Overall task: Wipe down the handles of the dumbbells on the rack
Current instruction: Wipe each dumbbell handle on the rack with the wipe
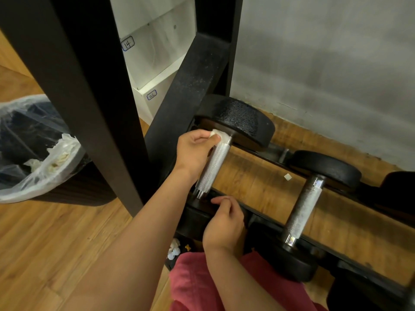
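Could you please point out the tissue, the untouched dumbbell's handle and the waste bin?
tissue [224, 137]: head view, middle of the bunched white wad.
untouched dumbbell's handle [303, 209]: head view, middle of the knurled bar.
waste bin [40, 180]: head view, the clear liner folded over its rim.

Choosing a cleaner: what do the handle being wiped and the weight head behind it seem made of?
Handle under the wipe: bright silvery metal, likely chromed steel, finely knurled crosshatch. Weight head: black, pebbled matte skin, perhaps rubber or coated iron; unclear which.
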Motion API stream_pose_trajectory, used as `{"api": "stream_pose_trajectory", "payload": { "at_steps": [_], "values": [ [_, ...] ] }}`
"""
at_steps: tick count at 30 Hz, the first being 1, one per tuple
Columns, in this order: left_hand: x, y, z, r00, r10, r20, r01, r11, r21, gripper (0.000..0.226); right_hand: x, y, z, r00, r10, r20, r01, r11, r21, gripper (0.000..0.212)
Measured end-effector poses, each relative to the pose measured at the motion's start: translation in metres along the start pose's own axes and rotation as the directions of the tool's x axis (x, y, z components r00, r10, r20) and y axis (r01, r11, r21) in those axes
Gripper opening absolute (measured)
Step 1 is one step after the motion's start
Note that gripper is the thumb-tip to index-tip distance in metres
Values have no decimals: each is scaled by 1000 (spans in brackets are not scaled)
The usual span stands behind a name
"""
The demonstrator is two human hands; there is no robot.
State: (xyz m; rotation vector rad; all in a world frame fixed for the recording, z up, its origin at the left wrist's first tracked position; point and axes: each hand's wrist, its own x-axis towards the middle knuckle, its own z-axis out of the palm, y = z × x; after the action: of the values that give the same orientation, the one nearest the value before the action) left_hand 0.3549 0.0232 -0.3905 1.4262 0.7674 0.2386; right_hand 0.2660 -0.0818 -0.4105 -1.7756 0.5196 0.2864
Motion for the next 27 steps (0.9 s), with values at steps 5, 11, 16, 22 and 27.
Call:
{"api": "stream_pose_trajectory", "payload": {
  "at_steps": [5,11,16,22,27],
  "values": [
    [0,-1,3,998,-40,41,40,999,9,14,1,4,0,1000,-13,-5,13,1000,-13,32],
    [2,-3,1,996,-64,67,65,998,-12,25,1,3,0,1000,-25,-6,25,1000,-2,32],
    [4,-4,-3,997,-32,69,34,999,-27,7,1,1,-1,1000,-26,2,26,1000,-4,33],
    [8,-6,-9,990,-73,122,73,997,-3,9,0,1,-1,1000,-6,9,6,1000,-4,32],
    [8,-7,-13,971,-126,203,122,992,34,18,0,2,0,1000,6,11,-6,1000,8,31]
  ]
}}
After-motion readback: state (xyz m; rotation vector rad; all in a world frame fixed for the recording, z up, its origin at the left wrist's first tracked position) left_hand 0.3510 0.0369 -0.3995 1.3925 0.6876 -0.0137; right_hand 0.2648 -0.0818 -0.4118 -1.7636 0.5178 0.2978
